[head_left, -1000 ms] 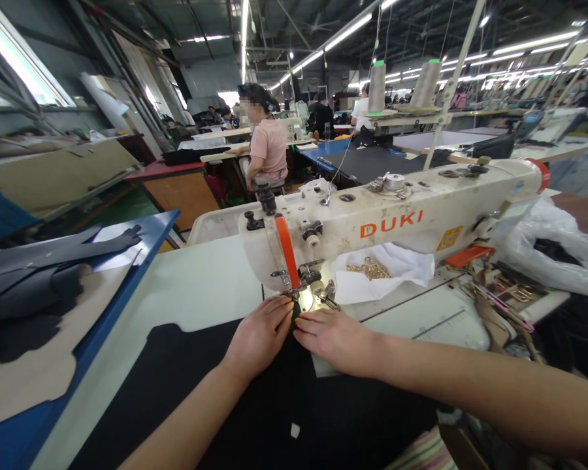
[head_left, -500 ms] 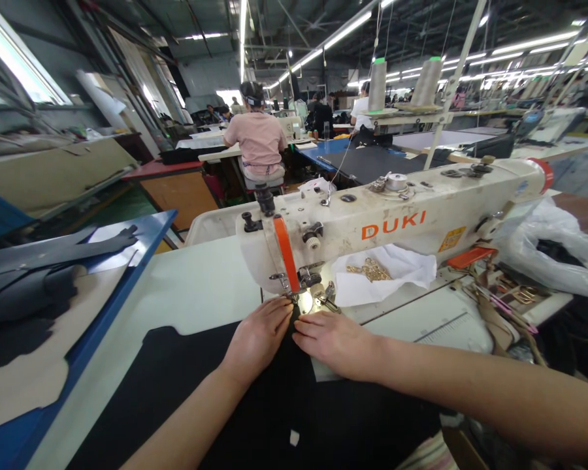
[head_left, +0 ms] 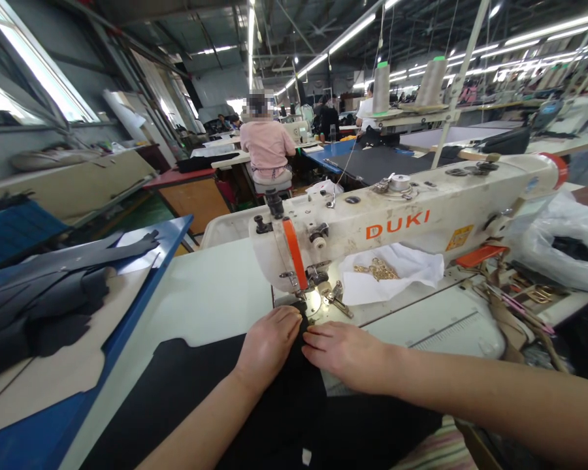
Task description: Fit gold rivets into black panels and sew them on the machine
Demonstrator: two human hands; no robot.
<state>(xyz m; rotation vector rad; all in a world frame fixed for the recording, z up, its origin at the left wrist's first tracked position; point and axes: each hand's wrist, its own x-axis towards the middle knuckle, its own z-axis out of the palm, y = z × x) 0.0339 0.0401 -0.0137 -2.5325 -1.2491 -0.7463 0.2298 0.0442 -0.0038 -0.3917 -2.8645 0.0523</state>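
the black fabric [head_left: 274, 405] lies flat on the pale sewing table [head_left: 206, 294], its far edge tucked right at the needle and presser foot [head_left: 301, 301] of the duki sewing machine [head_left: 396, 219], the rest running back toward my lap. my left hand [head_left: 267, 346] rests palm down on the cloth just left of the foot, fingers together and curled a little, pressing rather than gripping; my right hand [head_left: 345, 356] lies flat and open just to the right of it, fingertips nearly touching the left hand's, holding nothing, only pinning the cloth to the table. to do this well, i judge i should keep both hands light and level, guide the edge straight with even pressure from either side, and keep my fingertips clear of the needle, which sits very close. counting outward: one piece of black fabric under my hands, one machine, one white cloth [head_left: 396, 271] under its arm with some small gold metal pieces [head_left: 377, 269] too tangled to count, two thread cones [head_left: 381, 88] on the stand behind, one stack of dark cut pieces [head_left: 53, 300] on the blue-edged table [head_left: 147, 267] to my left, one clear plastic bag [head_left: 558, 245] at the right, and a person in a pink shirt [head_left: 267, 147] seated farther back, facing away.
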